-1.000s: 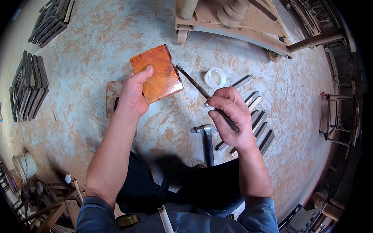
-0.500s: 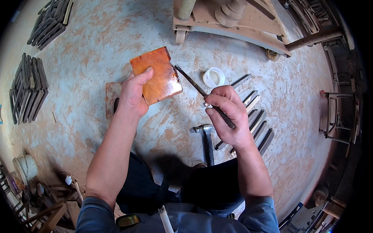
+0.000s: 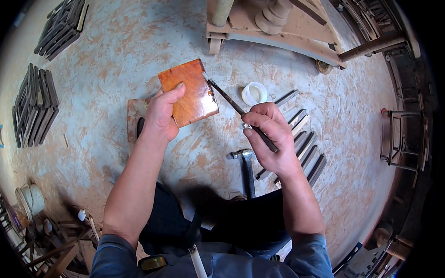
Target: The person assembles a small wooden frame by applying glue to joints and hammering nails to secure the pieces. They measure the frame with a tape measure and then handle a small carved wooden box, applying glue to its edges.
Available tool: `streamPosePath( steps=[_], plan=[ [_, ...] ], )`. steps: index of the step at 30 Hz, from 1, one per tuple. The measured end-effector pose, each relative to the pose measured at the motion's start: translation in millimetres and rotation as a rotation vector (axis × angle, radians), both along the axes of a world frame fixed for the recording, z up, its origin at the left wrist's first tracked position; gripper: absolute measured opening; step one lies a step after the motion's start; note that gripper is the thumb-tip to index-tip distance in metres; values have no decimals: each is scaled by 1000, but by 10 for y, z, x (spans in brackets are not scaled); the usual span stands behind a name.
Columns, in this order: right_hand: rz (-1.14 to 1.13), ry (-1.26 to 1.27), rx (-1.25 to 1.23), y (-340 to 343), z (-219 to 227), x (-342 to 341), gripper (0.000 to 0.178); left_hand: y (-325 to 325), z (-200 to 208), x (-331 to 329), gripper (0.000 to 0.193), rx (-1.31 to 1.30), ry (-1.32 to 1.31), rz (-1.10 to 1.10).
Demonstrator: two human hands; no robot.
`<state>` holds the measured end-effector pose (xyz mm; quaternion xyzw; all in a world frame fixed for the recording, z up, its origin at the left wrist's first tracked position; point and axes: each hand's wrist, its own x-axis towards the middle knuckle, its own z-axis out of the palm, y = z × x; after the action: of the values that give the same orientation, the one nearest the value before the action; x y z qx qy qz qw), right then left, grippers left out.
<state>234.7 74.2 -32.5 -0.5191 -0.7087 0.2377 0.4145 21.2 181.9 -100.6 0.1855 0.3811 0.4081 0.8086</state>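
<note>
My left hand (image 3: 165, 107) grips a glossy orange-brown rectangular slab (image 3: 192, 106) by its left side, thumb lying on the upper face. Its right edge is rough, with dark specks. In my right hand (image 3: 273, 138) is a slim dark stick-like tool (image 3: 229, 101), held between thumb and fingers. The tool's narrow tip meets the slab's right edge near the upper corner; whether it is a brush or a plain stick I cannot tell. Behind my left hand, a flat reddish piece (image 3: 136, 111) with a dark handle-like part lies on the floor, partly hidden.
A white plastic cup (image 3: 254, 93) stands past my right hand. A hammer (image 3: 247, 171) and several dark wooden strips (image 3: 308, 147) lie on the floor. Stacked wooden frames (image 3: 36, 105) are at the left. A wheeled wooden stand (image 3: 280, 38) rises ahead.
The slab has shifted slightly right and nearer to me. The tool tip stays at its right edge, now closer to the upper corner; my right hand has barely moved.
</note>
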Motion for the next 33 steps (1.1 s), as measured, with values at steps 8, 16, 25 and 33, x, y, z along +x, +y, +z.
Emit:
streamPosePath(
  steps=[8,16,25,33],
  plan=[
    [-14,5,31,-25,23,11,28,-16,49,16,39,-5,0,-7],
    [-32,2,17,-29,-19,15,28,-31,21,39,39,-18,34,11],
    [-61,7,18,-42,10,13,28,-78,108,88,39,-10,25,0],
    [-65,16,4,-56,14,15,27,-88,117,93,37,-20,27,-26]
  ],
)
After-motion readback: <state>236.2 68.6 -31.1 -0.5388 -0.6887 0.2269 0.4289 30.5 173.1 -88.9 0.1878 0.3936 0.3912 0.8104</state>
